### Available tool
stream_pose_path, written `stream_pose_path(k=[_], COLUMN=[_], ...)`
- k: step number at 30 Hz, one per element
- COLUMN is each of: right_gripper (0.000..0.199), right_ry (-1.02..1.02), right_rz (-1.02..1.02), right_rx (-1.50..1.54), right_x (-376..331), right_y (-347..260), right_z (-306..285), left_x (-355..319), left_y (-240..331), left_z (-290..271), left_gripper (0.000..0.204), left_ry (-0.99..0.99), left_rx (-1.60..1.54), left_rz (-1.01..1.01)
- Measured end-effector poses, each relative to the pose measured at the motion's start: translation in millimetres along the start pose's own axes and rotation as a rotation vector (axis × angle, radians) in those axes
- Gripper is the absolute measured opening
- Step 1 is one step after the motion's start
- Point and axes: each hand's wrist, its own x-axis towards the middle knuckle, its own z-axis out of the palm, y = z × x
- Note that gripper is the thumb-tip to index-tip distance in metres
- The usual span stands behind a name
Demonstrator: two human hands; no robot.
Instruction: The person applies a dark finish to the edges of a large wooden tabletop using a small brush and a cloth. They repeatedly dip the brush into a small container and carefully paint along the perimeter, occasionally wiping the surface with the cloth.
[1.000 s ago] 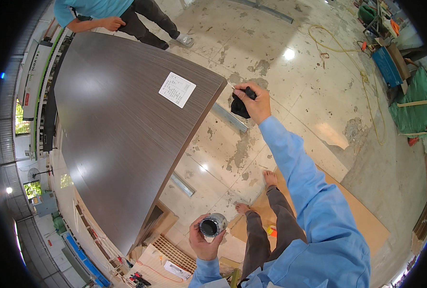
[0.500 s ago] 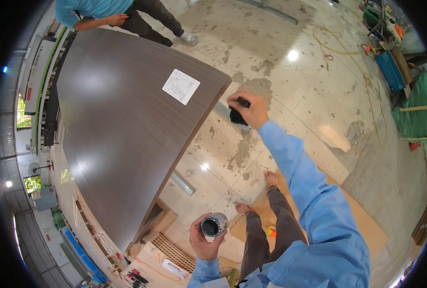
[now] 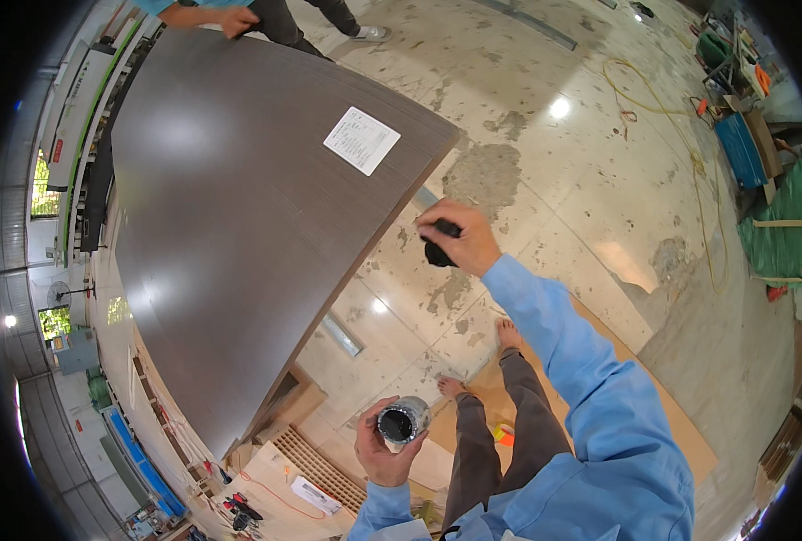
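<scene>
my right hand (image 3: 462,240) has its fingers wrapped around a black brush (image 3: 437,253), just off the near corner of the dark wood panel (image 3: 239,216). my left hand (image 3: 385,448) grips an open tin (image 3: 403,421) low, well apart.

Dark brown wood-grain panel (image 3: 239,234) bears a white label (image 3: 361,140); the sleeve (image 3: 581,361) is light blue, the floor (image 3: 581,153) mottled beige, the pad (image 3: 439,245) black.
</scene>
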Motion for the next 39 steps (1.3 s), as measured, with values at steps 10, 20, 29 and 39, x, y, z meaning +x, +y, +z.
stream_pose_path(k=[10, 20, 29, 39], right_gripper=[0.016, 0.011, 0.009, 0.012], right_ry=[0.029, 0.159, 0.271, 0.250], right_rz=[-0.011, -0.090, -0.048, -0.027], right_rx=[-0.124, -0.096, -0.108, -0.062], right_x=[9, 6, 3, 2], right_y=[18, 8, 7, 10], right_z=[-10, -7, -8, -12], left_x=[-8, -14, -15, -14], left_y=[-12, -15, -14, -15], left_z=[-16, -23, -26, -26], left_gripper=[0.076, 0.077, 0.076, 0.076], left_ry=[0.034, 0.047, 0.045, 0.040], left_rx=[-0.021, -0.066, -0.030, -0.022], left_rz=[-0.001, -0.001, 0.001, 0.009])
